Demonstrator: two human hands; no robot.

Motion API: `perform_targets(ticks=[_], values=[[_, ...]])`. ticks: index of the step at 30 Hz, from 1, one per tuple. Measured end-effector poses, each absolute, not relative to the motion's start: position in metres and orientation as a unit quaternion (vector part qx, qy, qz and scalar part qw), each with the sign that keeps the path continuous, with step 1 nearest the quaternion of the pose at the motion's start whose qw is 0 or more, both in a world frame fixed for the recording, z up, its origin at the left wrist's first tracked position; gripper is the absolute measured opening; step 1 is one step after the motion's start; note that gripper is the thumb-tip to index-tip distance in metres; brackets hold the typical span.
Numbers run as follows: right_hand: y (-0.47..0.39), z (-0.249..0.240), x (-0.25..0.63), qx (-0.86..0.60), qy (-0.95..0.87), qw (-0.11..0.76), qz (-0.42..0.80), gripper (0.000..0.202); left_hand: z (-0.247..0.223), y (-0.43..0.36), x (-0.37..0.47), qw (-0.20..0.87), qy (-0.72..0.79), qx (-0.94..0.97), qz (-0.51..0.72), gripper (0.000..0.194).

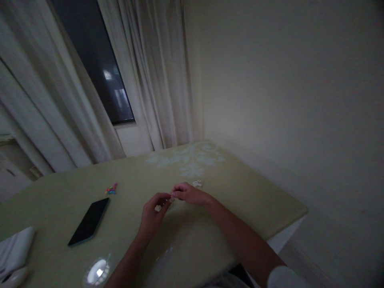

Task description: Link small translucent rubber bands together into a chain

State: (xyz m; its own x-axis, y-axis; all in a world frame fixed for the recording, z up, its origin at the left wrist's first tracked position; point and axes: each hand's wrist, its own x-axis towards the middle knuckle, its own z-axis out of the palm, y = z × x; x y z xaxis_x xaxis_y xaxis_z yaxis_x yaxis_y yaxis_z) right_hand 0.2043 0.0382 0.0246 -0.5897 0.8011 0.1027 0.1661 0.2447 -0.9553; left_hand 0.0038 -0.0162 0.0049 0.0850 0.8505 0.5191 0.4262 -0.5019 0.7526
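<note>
My left hand (155,208) is closed in a pinch, thumb and forefinger meeting on a small pale, knobbly piece (172,199) whose kind is too small to tell. From the right, my right hand (186,193) closes its fingertips on the same piece. Both hands meet just above the table, near its middle. Just beyond my right hand lies a little cluster of white pieces (197,183). Farther left is a small pile of brightly coloured bead-like pieces (111,189).
A black phone (89,221) lies flat on the pale table (228,236), left of my hands. A clear round dish (98,272) is near my left forearm. A white item (15,250) sits at the left edge. Wall and curtains (156,80) border the table.
</note>
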Motion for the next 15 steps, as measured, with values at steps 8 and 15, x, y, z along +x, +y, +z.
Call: perform_targets(ticks=[8,15], values=[[0.0332,0.0200,0.1975,-0.274,-0.659,0.318,0.624,0.021,0.0080,-0.0143,0.0024,0.215,0.416,0.708,0.528,0.015],[0.0320,0.0202,0.1968,-0.247,-0.634,0.326,0.657,0.029,0.0058,-0.0126,-0.0002,0.205,0.414,0.713,0.528,0.014]])
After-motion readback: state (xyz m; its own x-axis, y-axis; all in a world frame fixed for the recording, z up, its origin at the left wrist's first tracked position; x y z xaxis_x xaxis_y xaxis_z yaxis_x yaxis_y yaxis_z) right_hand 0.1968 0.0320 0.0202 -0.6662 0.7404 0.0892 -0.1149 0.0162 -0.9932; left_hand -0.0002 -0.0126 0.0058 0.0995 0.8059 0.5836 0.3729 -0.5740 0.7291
